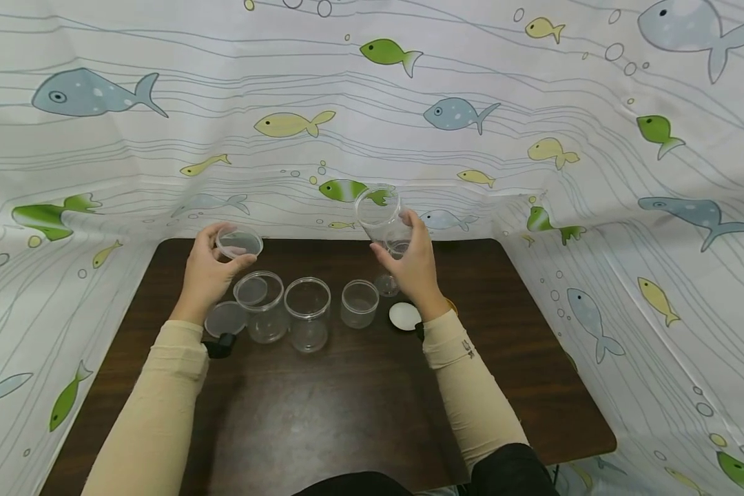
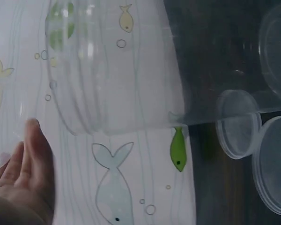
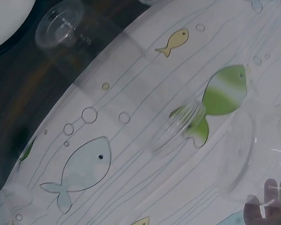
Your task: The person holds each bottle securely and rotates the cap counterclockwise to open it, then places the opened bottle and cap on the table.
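Note:
My left hand (image 1: 213, 258) holds a shallow, round clear lid or tub (image 1: 248, 238) by its edge, over the table's back left; I cannot tell which it is. At the back right, my right hand (image 1: 414, 255) grips a clear plastic jar (image 1: 372, 219), raised and tilted with its round rim up. Below the hands stand clear jars: a wide one (image 1: 268, 325), a second tall one (image 1: 308, 334) beside it and a shorter one (image 1: 359, 317). In the right wrist view, fingertips (image 3: 271, 204) show at the held jar (image 3: 243, 154).
Flat on the brown table (image 1: 322, 420) lie a translucent lid (image 1: 226, 319) near the left wrist and a white lid (image 1: 404, 316) near the right. A narrow clear container (image 1: 386, 284) stands under the right hand. Behind the table hangs a fish-printed sheet (image 1: 297, 158).

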Action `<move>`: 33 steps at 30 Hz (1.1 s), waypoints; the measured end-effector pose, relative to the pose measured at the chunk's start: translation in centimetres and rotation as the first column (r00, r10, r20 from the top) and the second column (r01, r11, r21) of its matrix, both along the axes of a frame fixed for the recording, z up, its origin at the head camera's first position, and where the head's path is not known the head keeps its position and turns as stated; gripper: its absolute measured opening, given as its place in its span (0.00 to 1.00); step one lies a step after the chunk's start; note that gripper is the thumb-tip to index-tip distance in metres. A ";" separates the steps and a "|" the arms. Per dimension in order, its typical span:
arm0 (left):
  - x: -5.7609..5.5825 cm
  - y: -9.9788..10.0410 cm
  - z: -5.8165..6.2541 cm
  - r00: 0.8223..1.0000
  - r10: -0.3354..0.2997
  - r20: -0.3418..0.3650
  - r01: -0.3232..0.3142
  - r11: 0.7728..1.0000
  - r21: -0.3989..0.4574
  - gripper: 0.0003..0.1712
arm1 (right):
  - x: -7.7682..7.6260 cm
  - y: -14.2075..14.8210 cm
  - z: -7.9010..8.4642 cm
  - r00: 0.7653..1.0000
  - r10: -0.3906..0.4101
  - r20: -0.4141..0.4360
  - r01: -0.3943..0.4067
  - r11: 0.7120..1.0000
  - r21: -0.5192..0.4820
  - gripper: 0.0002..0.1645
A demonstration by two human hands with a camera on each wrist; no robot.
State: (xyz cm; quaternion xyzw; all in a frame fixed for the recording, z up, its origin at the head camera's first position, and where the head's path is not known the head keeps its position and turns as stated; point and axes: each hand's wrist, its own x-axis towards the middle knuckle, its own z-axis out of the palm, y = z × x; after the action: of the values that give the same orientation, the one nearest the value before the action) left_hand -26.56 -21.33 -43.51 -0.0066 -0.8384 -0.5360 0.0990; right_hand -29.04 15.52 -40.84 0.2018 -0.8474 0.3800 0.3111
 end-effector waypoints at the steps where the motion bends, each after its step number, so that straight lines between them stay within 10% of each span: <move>1: 0.0 -0.1 -0.2 1.000 0.012 -0.001 -0.012 1.000 0.007 0.51 | 0.0 0.3 0.1 1.000 -0.005 0.010 0.005 1.000 -0.021 0.51; 20: -0.5 -1.3 -2.4 0.987 0.143 -0.075 -0.147 0.988 -0.054 0.48 | -2.7 7.2 -2.7 0.961 -0.241 0.132 0.273 0.898 -0.346 0.51; 33: -0.4 -2.1 -3.2 0.985 0.170 -0.041 -0.170 0.985 0.007 0.50 | -4.4 10.7 -9.3 0.903 -0.259 0.343 0.392 0.823 -0.412 0.49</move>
State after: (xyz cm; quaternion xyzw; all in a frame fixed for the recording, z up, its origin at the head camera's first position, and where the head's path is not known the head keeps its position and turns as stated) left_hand -26.96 -23.39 -46.71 0.0541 -0.8327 -0.5269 0.1618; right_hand -33.48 26.21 -50.16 -0.0831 -0.7857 0.5388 0.2923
